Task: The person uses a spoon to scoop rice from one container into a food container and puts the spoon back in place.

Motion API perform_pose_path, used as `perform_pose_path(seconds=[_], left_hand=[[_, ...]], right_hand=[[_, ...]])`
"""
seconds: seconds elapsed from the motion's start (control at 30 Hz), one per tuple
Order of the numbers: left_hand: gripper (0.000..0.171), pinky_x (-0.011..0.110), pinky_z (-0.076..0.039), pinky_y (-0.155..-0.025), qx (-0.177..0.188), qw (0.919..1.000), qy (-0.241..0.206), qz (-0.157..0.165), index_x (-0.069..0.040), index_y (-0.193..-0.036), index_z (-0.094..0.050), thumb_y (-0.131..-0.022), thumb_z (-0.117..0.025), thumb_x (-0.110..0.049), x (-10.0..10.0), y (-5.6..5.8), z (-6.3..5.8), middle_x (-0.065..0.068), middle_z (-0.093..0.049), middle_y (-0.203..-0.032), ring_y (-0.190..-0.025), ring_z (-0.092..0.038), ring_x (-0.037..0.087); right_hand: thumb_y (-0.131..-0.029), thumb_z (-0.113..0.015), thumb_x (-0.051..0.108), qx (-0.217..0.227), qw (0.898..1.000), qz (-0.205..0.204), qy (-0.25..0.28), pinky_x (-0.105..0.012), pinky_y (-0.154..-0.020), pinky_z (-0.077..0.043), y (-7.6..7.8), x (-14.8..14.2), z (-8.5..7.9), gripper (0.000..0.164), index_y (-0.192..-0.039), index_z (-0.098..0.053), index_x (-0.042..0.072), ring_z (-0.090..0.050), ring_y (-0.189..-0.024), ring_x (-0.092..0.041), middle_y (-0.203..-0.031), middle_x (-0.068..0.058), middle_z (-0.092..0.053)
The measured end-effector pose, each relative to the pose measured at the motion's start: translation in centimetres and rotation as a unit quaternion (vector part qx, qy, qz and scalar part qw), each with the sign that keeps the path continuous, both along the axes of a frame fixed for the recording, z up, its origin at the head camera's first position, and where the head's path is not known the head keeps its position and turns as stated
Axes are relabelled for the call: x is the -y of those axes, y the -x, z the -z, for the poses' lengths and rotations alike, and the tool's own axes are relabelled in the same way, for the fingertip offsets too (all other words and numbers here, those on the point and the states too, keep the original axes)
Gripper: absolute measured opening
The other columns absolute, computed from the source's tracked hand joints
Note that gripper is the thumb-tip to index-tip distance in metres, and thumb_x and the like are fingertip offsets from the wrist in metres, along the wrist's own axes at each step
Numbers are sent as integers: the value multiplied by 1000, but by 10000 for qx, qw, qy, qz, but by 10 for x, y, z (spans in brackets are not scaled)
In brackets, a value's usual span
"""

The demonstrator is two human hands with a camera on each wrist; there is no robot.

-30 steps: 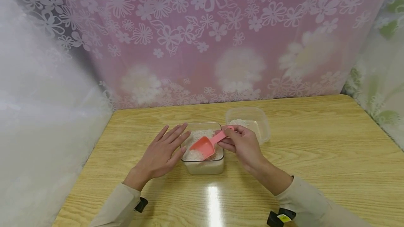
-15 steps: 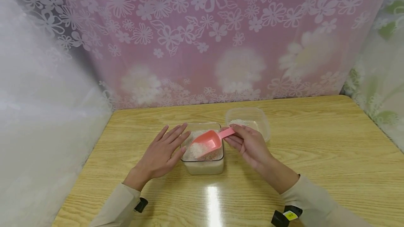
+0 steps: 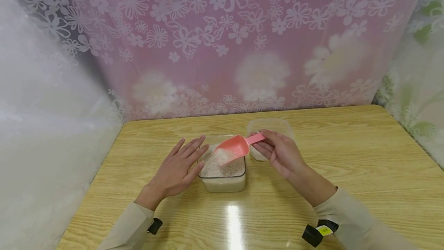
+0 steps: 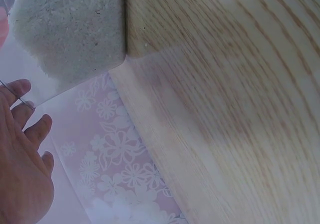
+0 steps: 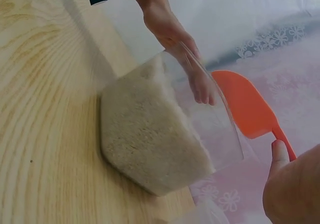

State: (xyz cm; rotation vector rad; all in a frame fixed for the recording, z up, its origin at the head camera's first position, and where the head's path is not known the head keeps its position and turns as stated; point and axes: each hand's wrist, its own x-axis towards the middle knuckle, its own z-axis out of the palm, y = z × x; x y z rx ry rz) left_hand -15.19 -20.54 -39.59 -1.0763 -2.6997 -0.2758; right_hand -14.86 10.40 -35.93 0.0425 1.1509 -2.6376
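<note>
A pink flowered curtain (image 3: 215, 49) lines the far edge of the wood-grain table (image 3: 354, 153); whitish sheeting (image 3: 48, 134) flanks its left edge, green-leafed sheeting (image 3: 419, 80) its right.

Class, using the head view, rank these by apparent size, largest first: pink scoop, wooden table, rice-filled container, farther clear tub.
1. Wooden table
2. Rice-filled container, clear tub: unsure; similar widths, the tub partly behind the right hand
3. Pink scoop

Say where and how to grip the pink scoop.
Probably by the handle, coming from the person's right: it is slim and points that way, away from the clear container, while the bowl faces up, carrying rice. The right hand pinches the handle.
</note>
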Motion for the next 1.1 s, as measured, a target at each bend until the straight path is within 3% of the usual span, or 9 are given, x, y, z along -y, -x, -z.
perform_pose_path(seconds=[0.6, 1.1], left_hand=[[53, 42, -7, -117, 2, 10000, -31, 34, -16, -150, -35, -104, -29, -42, 1, -1, 1, 0, -19, -158, -143, -16, 13], [53, 43, -7, -117, -28, 9999, 53, -101, -16, -150, -36, -104, -28, -42, -5, 5, 0, 0, -20, -158, -143, -17, 15]], right_hand=[[-100, -49, 5, 377, 9974, -94, 613, -29, -88, -51, 8, -15, -6, 20, -99, -68, -2, -68, -93, -24, -99, -19, -70], [-98, -52, 3, 638, 9910, -41, 1180, -30, -90, -50, 29, -52, -7, 16, -101, -66, -4, -68, -93, -26, -102, -20, -68]])
